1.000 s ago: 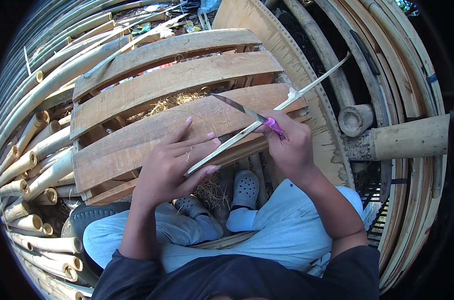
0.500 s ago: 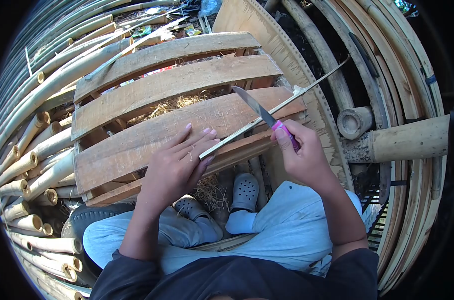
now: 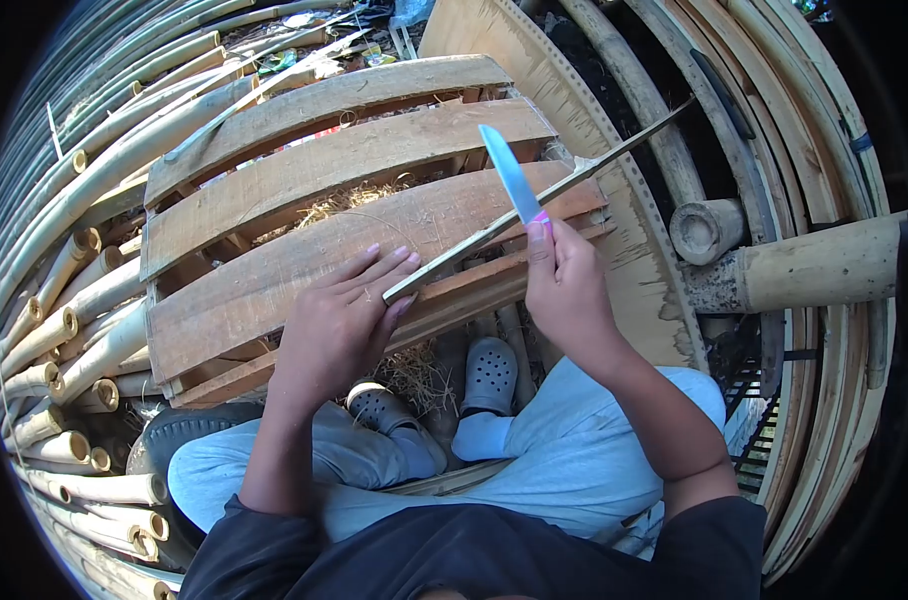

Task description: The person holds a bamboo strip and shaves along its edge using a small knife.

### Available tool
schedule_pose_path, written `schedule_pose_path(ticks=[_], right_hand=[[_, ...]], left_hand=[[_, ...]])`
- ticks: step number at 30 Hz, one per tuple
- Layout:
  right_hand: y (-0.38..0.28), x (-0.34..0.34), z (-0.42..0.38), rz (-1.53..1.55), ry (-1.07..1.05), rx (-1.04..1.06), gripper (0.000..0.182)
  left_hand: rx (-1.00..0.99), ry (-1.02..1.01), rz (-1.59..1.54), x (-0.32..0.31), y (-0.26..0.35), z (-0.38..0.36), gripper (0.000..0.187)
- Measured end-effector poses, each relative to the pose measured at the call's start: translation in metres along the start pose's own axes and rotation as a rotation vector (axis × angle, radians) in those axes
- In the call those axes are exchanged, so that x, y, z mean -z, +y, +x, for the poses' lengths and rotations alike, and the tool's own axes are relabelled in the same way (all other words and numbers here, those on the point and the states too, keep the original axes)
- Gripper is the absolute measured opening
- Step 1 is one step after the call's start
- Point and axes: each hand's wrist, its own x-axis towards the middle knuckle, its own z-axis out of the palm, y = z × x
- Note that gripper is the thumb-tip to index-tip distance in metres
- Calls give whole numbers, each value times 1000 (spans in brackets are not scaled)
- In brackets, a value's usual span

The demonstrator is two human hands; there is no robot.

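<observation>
My right hand (image 3: 566,275) is closed around the pink handle of a knife (image 3: 512,175), whose blade points up and to the left. A thin bamboo strip (image 3: 474,240) slants across the slatted wooden crate (image 3: 274,255), its far part reaching up to the right past the crate's edge. The blade's base is at the strip, near my right hand. My left hand (image 3: 339,325) lies at the strip's near end, fingers spread over the front slat and thumb below the strip, so the strip's end sits between thumb and fingers.
Cut bamboo poles (image 3: 104,340) are piled on the left. Long wooden strips (image 3: 804,120) and a thick bamboo pole (image 3: 824,272) lie at the right. A plywood sheet (image 3: 654,290) stands beyond the crate's right side. Below are my feet in grey clogs (image 3: 491,377).
My right hand has moved slightly left, and the knife has turned more upright, its blade now pale blue with reflected light. The strip's near end has shifted a little left and up.
</observation>
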Motion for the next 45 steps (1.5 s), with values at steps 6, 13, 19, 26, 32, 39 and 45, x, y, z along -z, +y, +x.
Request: schedule_pose_path(ticks=[6, 13, 19, 26, 32, 39, 45], right_hand=[[13, 5, 11, 25, -6, 35, 38], [-6, 5, -5, 39, -180, -22, 43], [-24, 4, -19, -39, -242, -32, 42], [-14, 14, 3, -50, -99, -88, 42], [-2, 10, 10, 37, -8, -56, 40], [-16, -6, -18, 55, -119, 46, 38], [-29, -23, -44, 78, -137, 89, 38]], left_hand=[[-8, 22, 32, 1, -1, -1, 28], [-17, 8, 9, -1, -1, -2, 35], [-40, 25, 37, -5, -2, -5, 35], [-64, 35, 68, -5, -1, -3, 37], [-44, 10, 69, -4, -1, -3, 37], [-58, 22, 42, -5, -2, -2, 34], [-45, 23, 58, -5, -2, -3, 32]])
